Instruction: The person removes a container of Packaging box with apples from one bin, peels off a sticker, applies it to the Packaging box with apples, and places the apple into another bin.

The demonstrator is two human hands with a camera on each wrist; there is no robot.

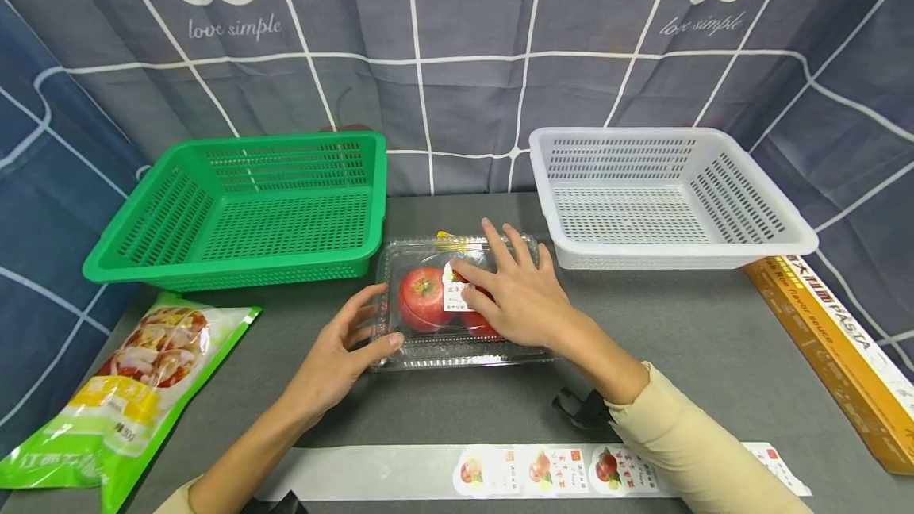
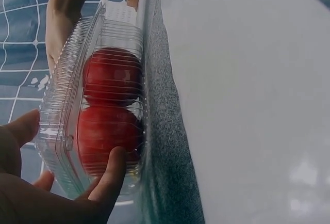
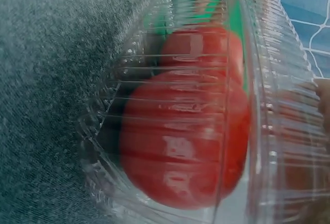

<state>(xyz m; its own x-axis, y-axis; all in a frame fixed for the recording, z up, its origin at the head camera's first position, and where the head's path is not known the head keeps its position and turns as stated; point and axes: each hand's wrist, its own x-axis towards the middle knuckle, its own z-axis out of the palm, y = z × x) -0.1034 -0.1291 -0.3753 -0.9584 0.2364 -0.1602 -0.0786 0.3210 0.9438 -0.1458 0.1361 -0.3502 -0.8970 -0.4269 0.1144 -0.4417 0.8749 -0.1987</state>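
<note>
A clear plastic box (image 1: 464, 354) with red apples (image 1: 421, 301) inside lies on the grey table between both hands. My left hand (image 1: 324, 363) holds its near left corner, thumb on the front edge and fingers along the left side. Spread over the lid, my right hand (image 1: 524, 300) rests with fingers extended near a white label (image 1: 455, 289). In the left wrist view, fingertips touch the box wall beside two apples (image 2: 109, 136). The right wrist view shows the ribbed wall of the box (image 3: 265, 131) and an apple (image 3: 183, 141) close up.
Behind stand a green basket (image 1: 236, 266) at left and a white basket (image 1: 678, 251) at right. A green food bag (image 1: 136, 387) lies left, an orange pasta box (image 1: 821, 339) right. A strip of apple labels (image 1: 385, 473) runs along the front. Something yellow (image 1: 444, 235) shows behind the plastic box.
</note>
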